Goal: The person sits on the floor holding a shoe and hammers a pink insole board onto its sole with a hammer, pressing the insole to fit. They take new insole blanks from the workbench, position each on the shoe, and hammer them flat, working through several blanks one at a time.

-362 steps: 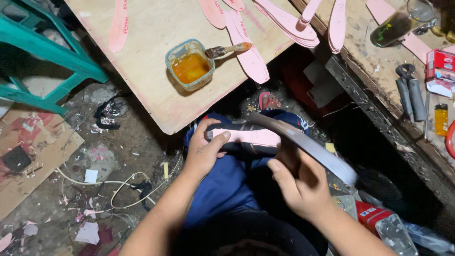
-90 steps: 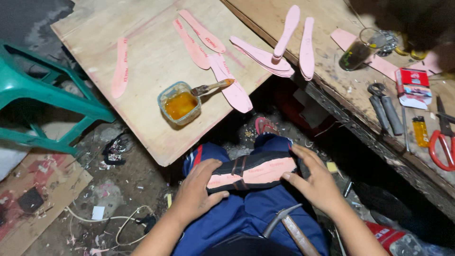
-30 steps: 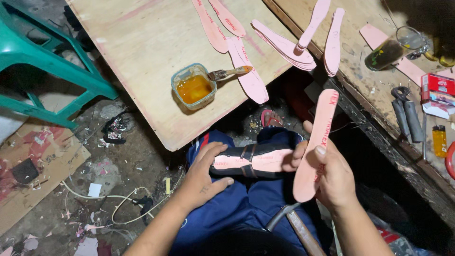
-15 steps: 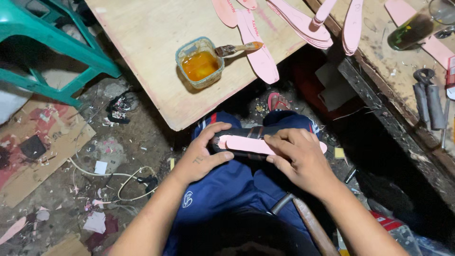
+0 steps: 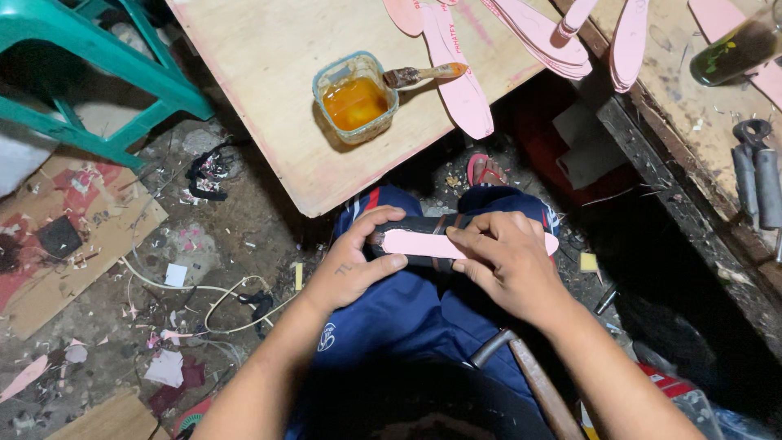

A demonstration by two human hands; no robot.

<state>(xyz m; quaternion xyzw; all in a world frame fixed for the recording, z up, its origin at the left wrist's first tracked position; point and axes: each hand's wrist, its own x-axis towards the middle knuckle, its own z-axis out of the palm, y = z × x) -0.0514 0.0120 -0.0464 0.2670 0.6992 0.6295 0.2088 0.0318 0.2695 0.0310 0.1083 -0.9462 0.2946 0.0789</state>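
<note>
Right hand hides pink insole middle; bottle cut off.

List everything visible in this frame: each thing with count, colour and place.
Pink insole: one, pressed onto the dark sole on the lap.
Dark sole: one, black, across the knees.
Glue tub: one, amber contents, on the wooden board.
Brush: one, resting on the tub rim.
Loose insoles: several, pink, on the board and bench.
Wooden board: one, tan, ahead.
Stool: one, green, upper left.
Pliers: one, grey handles, right bench.
Hammer handle: one, wooden, by the right thigh.
Left hand: holds the sole's end.
Right hand: presses the insole.
</note>
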